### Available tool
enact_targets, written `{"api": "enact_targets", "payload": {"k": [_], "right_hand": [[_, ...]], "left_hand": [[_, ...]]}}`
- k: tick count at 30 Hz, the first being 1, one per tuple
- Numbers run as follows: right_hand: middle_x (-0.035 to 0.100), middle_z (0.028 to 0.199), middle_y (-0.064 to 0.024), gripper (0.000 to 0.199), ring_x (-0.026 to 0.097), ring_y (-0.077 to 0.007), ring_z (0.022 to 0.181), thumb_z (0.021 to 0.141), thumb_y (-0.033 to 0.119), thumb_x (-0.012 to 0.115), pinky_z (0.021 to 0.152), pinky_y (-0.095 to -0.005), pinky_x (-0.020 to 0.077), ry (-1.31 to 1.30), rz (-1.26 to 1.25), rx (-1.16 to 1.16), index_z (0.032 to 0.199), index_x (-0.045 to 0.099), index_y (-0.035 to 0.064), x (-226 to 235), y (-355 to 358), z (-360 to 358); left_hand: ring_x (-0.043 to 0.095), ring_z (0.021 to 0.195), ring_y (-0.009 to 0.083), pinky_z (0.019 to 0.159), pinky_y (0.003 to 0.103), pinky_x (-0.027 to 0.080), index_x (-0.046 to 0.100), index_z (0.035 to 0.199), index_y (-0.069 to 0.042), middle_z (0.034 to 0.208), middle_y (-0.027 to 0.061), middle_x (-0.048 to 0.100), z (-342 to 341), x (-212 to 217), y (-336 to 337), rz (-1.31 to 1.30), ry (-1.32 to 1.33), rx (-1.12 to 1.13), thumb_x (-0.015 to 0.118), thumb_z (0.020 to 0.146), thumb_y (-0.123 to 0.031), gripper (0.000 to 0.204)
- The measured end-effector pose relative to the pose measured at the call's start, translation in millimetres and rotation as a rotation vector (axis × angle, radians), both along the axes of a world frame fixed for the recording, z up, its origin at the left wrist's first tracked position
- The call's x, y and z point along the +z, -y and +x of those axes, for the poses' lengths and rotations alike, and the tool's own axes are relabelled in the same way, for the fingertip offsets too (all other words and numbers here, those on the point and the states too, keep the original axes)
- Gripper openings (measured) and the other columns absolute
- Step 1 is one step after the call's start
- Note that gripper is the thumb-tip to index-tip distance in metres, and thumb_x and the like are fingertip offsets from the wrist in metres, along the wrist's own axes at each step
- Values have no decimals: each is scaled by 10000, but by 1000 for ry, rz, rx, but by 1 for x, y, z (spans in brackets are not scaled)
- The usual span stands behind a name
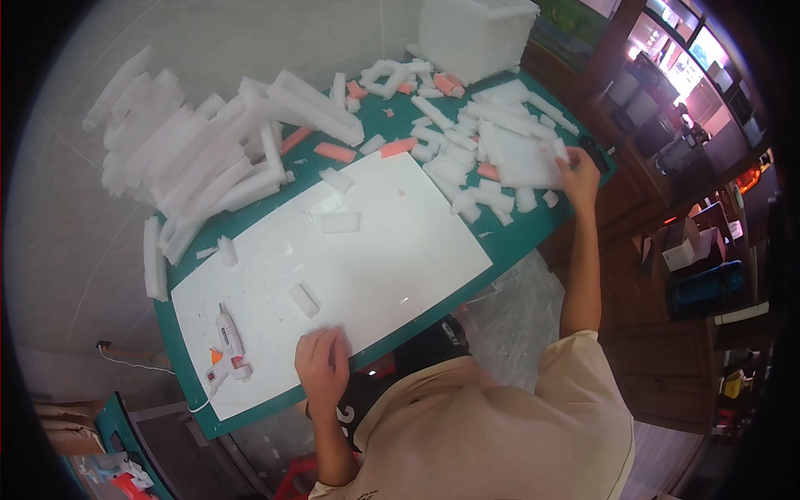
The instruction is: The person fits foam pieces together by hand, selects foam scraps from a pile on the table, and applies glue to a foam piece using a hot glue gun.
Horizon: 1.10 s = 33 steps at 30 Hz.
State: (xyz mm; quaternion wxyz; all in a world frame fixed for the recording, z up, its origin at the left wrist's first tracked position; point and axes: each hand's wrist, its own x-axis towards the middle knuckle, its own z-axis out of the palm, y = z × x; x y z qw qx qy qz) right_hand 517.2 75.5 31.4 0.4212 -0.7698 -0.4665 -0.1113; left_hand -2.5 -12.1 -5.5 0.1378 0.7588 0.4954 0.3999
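My right hand reaches to the far right of the green table and pinches a white foam piece at the side of a flat foam slab. Fingertips partly cover that piece. By the front edge of a large white sheet rests my left hand, its fingers curled together and nothing seen in them. Just beyond it lies a small foam block. A white glue gun with an orange part lies on the sheet's left end, its cord trailing off the front edge.
A tall heap of foam strips leans along the back left. Loose white pieces and pink foam pieces cover the table's far side. A big foam block stands at the back. Wooden cabinets border the right.
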Motion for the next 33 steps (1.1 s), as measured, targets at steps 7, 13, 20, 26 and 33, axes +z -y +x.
{"api": "enact_targets", "payload": {"k": [7,13,20,26,33], "right_hand": [[714,938,-133,286,689,-226,869,800,172,735,793,-331,516,-196,-151,-145,1034,682,18,-30,39,23],[696,1038,-187,327,680,-312,956,848,132,644,846,-379,511,-120,-96,-87,1151,644,10,-51,32,43],[664,1102,-222,369,648,-354,1025,858,163,608,901,-408,491,-86,-123,-79,1192,621,6,-44,2,58],[657,1142,-201,432,617,-380,1077,834,205,634,954,-420,458,34,-135,9,1231,606,35,-34,-30,62],[658,1142,-195,394,641,-334,1041,840,236,658,922,-373,474,16,-130,218,1186,641,49,-9,-62,47]], "left_hand": [[603,805,297,704,355,485,656,941,13,895,143,635,-1,2,-2,18,-23,-5,622,823,12,123],[603,804,289,699,350,485,658,939,14,895,141,634,2,1,-2,16,-9,-3,624,826,8,118],[602,800,288,696,349,484,656,932,13,895,140,635,1,1,0,14,-24,3,622,829,8,109],[606,835,318,726,390,483,654,953,-2,926,142,643,0,-1,-1,-3,-13,-1,642,796,11,158],[604,827,316,718,388,483,654,951,-1,917,140,641,1,2,0,-12,-5,0,640,792,16,161]]}}
